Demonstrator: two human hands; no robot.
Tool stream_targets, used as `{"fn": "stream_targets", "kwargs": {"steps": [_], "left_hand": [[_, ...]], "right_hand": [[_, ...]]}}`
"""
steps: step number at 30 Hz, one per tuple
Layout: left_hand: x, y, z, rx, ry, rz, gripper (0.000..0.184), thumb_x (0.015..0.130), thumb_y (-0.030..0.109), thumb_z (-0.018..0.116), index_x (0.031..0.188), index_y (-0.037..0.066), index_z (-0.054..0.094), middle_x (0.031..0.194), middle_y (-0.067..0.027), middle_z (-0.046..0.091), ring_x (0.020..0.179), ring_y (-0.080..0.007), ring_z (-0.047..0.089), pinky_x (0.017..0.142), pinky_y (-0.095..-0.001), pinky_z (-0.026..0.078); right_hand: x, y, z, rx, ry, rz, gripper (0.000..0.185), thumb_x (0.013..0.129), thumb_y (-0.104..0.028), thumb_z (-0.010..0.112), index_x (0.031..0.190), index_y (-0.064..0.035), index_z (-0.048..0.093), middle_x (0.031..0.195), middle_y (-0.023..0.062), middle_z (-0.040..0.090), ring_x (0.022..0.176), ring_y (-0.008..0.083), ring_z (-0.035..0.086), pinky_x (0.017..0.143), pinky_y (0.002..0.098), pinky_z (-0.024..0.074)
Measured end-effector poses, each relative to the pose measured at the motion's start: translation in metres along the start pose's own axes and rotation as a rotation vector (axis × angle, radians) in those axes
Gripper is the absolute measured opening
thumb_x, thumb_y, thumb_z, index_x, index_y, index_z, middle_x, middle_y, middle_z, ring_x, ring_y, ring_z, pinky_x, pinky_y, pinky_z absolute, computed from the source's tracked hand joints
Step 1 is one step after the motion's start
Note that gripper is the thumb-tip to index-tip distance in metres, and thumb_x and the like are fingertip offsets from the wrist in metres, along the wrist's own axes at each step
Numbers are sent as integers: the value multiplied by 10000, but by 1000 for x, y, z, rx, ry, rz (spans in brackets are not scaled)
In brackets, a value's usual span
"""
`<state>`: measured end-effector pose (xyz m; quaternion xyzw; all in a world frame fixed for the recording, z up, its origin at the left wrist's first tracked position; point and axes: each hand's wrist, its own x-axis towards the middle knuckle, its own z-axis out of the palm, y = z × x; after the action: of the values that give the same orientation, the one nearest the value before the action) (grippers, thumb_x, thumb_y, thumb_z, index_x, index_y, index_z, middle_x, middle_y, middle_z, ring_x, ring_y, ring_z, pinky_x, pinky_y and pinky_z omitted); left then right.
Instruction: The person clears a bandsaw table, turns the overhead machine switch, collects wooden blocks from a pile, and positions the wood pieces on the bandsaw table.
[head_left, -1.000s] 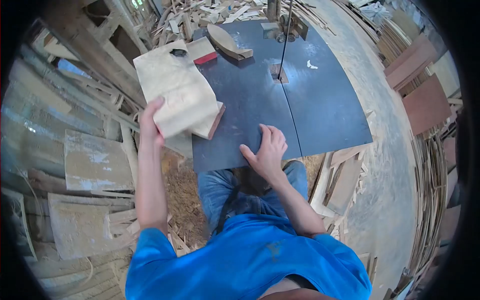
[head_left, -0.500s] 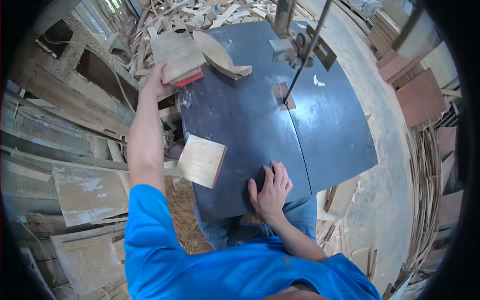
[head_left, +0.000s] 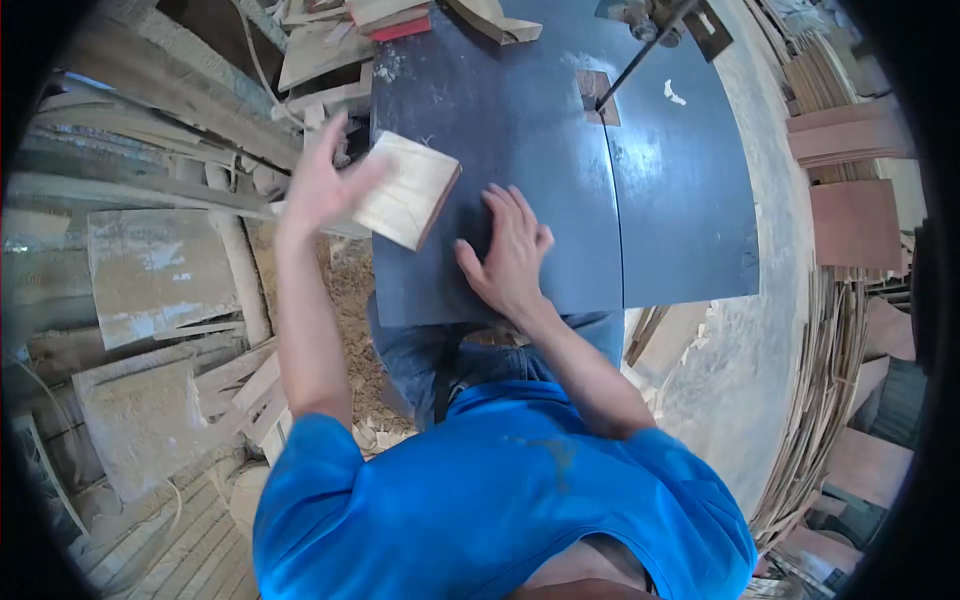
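Note:
My left hand point(head_left: 325, 185), slightly blurred, is spread with thumb and fingers apart beside a square pale wooden block point(head_left: 418, 195). One digit overlaps the block's left edge; I cannot tell whether it touches. The block sits at the left edge of the dark saw table point(head_left: 530, 140). My right hand point(head_left: 510, 255) rests on the table near its front edge, fingers stretched out, holding nothing. Toward the back left, a stack of wooden blocks point(head_left: 385, 12) with a red layer underneath is partly cut off by the frame. A curved wood offcut point(head_left: 500, 22) lies beside it.
A thin upright saw blade point(head_left: 645, 55) passes through a square insert point(head_left: 592, 90) in the table. A slit runs from there to the front edge. Stacked boards point(head_left: 855, 225) line the right side. Dusty panels point(head_left: 165, 270) and scrap lie on the left.
My left hand has let go of the stack at the back and come toward me to the square block. My right hand has shifted slightly left. The view has tilted downward.

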<state>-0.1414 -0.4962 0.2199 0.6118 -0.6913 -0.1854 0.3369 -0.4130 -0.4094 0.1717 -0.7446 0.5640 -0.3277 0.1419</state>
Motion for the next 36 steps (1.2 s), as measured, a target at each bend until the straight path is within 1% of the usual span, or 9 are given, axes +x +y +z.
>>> {"fn": "stream_targets", "kwargs": {"steps": [2, 6, 10, 13, 16, 21, 29, 32, 36], "left_hand": [[-57, 12, 14, 179, -18, -63, 834, 788, 422, 826, 1398, -34, 486, 1286, -246, 621, 1208, -327, 597, 1007, -408, 461], [-88, 48, 31, -197, 50, -315, 646, 799, 226, 816, 1339, -27, 567, 1278, -238, 634, 1191, -322, 611, 1016, -395, 460], [-107, 36, 54, -136, 96, -53, 523, 851, 174, 758, 1311, -16, 596, 1258, -204, 651, 1232, -290, 586, 1050, -385, 434], [-107, 36, 68, -518, -52, 12, 563, 870, 163, 730, 1377, -2, 548, 1354, -208, 587, 1297, -307, 529, 1098, -398, 394], [-111, 36, 79, -377, 110, 170, 645, 882, 193, 716, 1448, 3, 470, 1455, -206, 482, 1356, -324, 460, 1141, -412, 348], [-148, 64, 71, -171, 36, -22, 1133, 625, 361, 908, 1525, -13, 328, 1495, -226, 418, 1419, -340, 388, 1181, -435, 298], [-136, 46, 70, -392, -76, 116, 997, 671, 194, 797, 1533, -5, 339, 1538, -226, 406, 1431, -329, 401, 1193, -409, 291], [-136, 47, 70, -421, -52, 120, 986, 681, 186, 787, 1536, -7, 336, 1546, -212, 401, 1434, -317, 399, 1196, -402, 285], [-138, 49, 71, -480, -86, 102, 1027, 707, 292, 783, 1566, 16, 292, 1526, -199, 437, 1440, -298, 392, 1212, -403, 228]], "right_hand": [[6, -6, 5, 82, -63, -11, 714, 810, -314, 702, 1418, -46, 441, 1468, 179, 485, 1443, 313, 356, 1046, 518, 237], [-7, -9, 3, 184, -176, -73, 708, 805, -252, 684, 1418, -19, 418, 1460, 187, 497, 1436, 319, 385, 1014, 531, 259], [-44, -3, -26, 308, -158, -36, 584, 792, -153, 676, 1335, -42, 493, 1393, 168, 560, 1362, 308, 467, 1007, 495, 280], [-75, 1, -56, 394, -235, 126, 543, 782, -119, 687, 1293, -44, 518, 1318, 151, 592, 1264, 320, 513, 1011, 479, 287], [-89, 10, -51, 195, 121, 130, 578, 779, -121, 701, 1318, -41, 507, 1275, 149, 594, 1188, 335, 530, 1006, 486, 290], [-70, 22, -47, 109, 129, 44, 616, 790, -117, 710, 1356, -30, 484, 1300, 156, 576, 1256, 335, 506, 997, 488, 294], [-92, 5, -84, 340, -7, 135, 482, 829, -115, 718, 1271, -28, 544, 1200, 145, 623, 1224, 283, 533, 961, 419, 362], [-80, -30, -144, 476, 253, -74, 441, 847, -84, 756, 1232, -21, 552, 1171, 110, 634, 1119, 223, 583, 855, 317, 444], [-46, -55, -222, 619, 532, -525, 535, 884, -144, 719, 1355, -49, 485, 1295, 148, 585, 1175, 242, 572, 909, 339, 456]]}}
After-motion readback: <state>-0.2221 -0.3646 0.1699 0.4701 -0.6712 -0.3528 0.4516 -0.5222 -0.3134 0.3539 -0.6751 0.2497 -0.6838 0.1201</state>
